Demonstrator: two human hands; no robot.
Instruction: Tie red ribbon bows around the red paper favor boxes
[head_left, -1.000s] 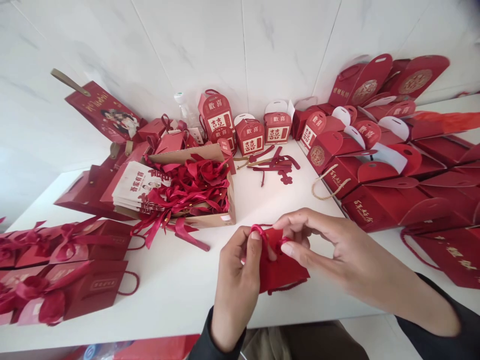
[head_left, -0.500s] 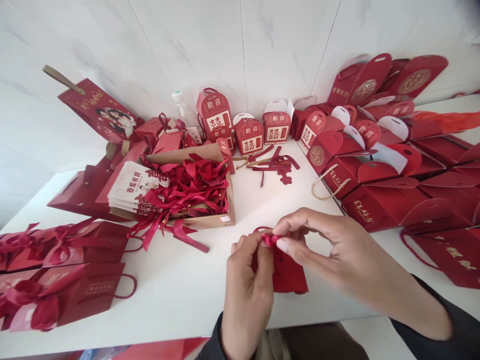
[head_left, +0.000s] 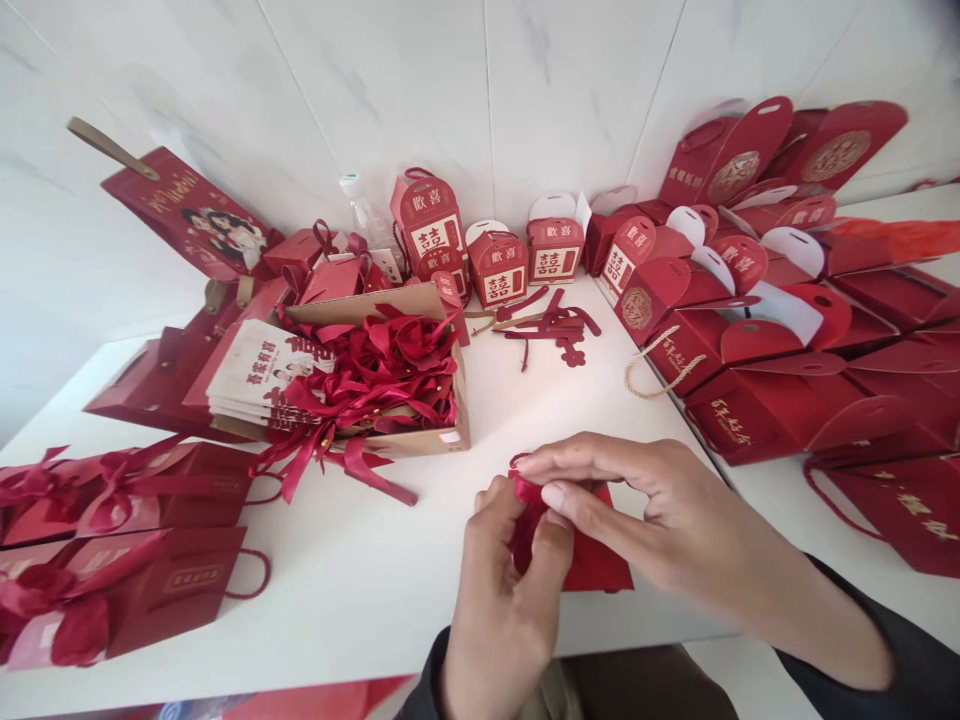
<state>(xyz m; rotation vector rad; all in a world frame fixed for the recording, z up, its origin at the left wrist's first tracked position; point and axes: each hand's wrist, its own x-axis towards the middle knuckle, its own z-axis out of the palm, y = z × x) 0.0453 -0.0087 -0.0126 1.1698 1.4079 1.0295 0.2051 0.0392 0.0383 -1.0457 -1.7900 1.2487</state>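
Observation:
In front of me at the table's near edge lies a small red gift box or bag (head_left: 598, 568), partly hidden under my hands. A red ribbon (head_left: 529, 490) is bunched at its upper side, by a thin cord loop. My left hand (head_left: 510, 590) is closed around the ribbon from the left, thumb against it. From the right, my right hand (head_left: 645, 505) pinches the same ribbon, its thumb and forefinger nearly meeting the left hand's fingers. Exactly how the ribbon is folded is hidden by the fingers.
A cardboard box (head_left: 461, 405) heaped with red ribbon bows (head_left: 390, 370) stands to the left. Ribbon-tied boxes (head_left: 180, 575) sit at the near left. Red candy boxes (head_left: 555, 250) line the wall, with more (head_left: 772, 410) at right. Loose trimmings (head_left: 555, 325) lie behind my hands.
My hands and the red box have shifted slightly right and closer to me. The right hand's fingers have flattened over the ribbon, and the left thumb has moved lower.

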